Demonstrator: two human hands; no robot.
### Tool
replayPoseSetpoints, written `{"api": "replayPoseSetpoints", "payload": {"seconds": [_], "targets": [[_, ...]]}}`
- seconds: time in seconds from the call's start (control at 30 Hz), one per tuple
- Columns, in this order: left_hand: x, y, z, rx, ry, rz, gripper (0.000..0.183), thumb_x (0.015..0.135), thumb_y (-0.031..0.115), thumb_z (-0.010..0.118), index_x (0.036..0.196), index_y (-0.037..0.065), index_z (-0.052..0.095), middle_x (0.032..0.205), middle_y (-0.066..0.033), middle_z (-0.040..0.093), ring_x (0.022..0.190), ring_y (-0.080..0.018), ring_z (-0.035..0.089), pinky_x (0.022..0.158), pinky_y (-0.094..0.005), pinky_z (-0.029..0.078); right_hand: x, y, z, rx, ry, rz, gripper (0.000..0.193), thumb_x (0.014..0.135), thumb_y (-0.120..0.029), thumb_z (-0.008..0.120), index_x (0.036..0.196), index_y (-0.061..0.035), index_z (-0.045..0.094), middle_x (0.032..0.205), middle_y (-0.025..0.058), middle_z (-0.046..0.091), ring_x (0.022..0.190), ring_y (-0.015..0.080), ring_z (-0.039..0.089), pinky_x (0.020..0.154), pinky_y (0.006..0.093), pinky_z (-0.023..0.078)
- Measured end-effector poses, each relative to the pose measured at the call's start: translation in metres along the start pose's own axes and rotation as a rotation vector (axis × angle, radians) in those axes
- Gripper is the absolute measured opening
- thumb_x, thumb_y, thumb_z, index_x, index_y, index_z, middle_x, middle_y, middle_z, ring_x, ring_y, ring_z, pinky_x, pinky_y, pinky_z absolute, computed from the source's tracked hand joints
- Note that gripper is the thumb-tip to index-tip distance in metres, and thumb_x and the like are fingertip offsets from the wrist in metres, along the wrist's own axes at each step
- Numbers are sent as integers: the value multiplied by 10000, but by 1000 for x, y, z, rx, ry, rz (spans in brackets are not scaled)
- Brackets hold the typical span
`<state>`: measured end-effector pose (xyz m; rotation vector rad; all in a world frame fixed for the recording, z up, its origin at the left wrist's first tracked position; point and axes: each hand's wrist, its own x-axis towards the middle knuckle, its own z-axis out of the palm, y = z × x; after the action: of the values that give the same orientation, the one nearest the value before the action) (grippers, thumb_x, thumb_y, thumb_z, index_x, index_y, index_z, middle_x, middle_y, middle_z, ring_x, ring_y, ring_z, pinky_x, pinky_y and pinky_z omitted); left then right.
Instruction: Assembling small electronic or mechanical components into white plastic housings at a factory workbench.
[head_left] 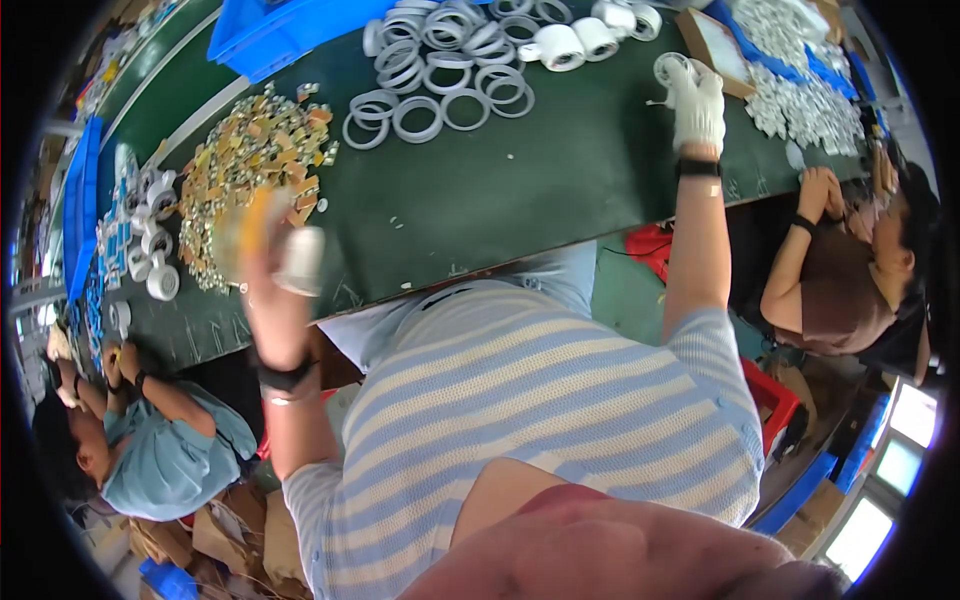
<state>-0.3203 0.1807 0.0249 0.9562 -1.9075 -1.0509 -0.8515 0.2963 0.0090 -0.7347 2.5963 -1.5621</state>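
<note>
My left hand (272, 265) is smeared by motion at the near right edge of a heap of small yellow and silver electronic parts (245, 150). A blurred yellow-green patch and a white patch show at its fingers; I cannot tell whether it holds anything. My right hand (697, 108), in a white glove, reaches to the far right of the green table. Its fingers are closed on a white round housing (670, 67). Left of that hand, several white round housings with stubs (556, 47) lie in a row. Many pale grey rings (417, 118) are piled at the far middle.
Behind the heap stands a blue bin (290, 38). A cardboard box (715, 50) and a mound of clear plastic pieces (800, 115) are at the far right. More white housings (160, 275) lie at left. Co-workers sit at left (170, 450) and right (840, 270).
</note>
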Motion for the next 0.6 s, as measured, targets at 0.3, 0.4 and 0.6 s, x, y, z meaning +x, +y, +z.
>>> {"api": "replayPoseSetpoints", "payload": {"seconds": [0.3,0.4,0.6], "targets": [[-12,14,94,-1106,-294,-532,674,1071,275,592,1629,122,247,1494,-159,514,1287,-291,602,1043,-437,540,-197,-99,85,315,-904,-694,409,938,-119,714,1328,-33,626,1257,136,663,1018,204,658,898,347,528],[-11,0,75,-1087,-251,-652,544,1062,459,554,1430,61,517,1315,-114,659,1123,-283,692,943,-451,587,-166,-88,109,30,-534,-890,340,903,-206,753,1198,-51,681,1073,155,696,954,328,687,858,417,561],[-17,19,45,-1241,-163,-708,598,1032,482,587,1455,70,492,1336,-149,639,1133,-333,685,990,-510,570,-164,-78,104,-229,-531,-946,153,862,-150,747,1008,-108,729,994,127,675,952,368,664,872,462,553]]}}
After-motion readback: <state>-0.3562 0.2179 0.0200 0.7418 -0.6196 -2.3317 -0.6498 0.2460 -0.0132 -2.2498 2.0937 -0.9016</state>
